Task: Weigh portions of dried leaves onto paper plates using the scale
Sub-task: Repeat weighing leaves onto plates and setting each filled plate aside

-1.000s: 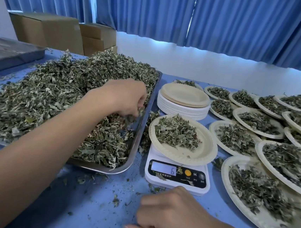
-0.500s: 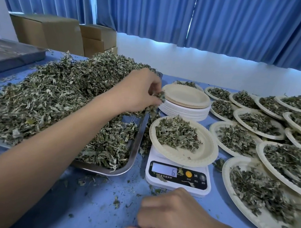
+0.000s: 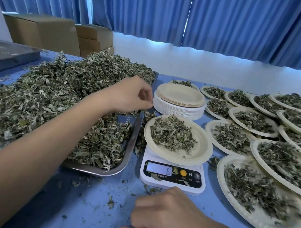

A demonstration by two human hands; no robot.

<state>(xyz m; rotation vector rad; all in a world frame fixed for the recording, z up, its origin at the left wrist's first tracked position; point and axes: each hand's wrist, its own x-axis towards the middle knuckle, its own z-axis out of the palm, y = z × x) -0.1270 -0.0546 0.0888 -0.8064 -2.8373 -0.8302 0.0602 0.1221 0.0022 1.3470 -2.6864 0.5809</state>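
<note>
A metal tray (image 3: 131,145) at the left holds a big heap of dried leaves (image 3: 46,94). My left hand (image 3: 131,95) hovers over the tray's right edge, its fingertips pinched together on a small pinch of leaves. A white scale (image 3: 172,180) in front of me reads 6. On it sits a paper plate (image 3: 202,150) with a small mound of leaves (image 3: 171,134). My right hand (image 3: 169,216) rests loosely curled on the blue table just before the scale and holds nothing.
A stack of empty paper plates (image 3: 180,100) stands behind the scale. Several filled plates (image 3: 242,216) overlap across the right side. Loose leaf crumbs (image 3: 111,202) litter the table. Cardboard boxes (image 3: 43,32) and another metal tray (image 3: 8,54) sit at the far left.
My left hand rose out of the leaf heap with a pinch and moved right, toward the tray's edge. The right hand stayed put and the scale reading stayed at 6.
</note>
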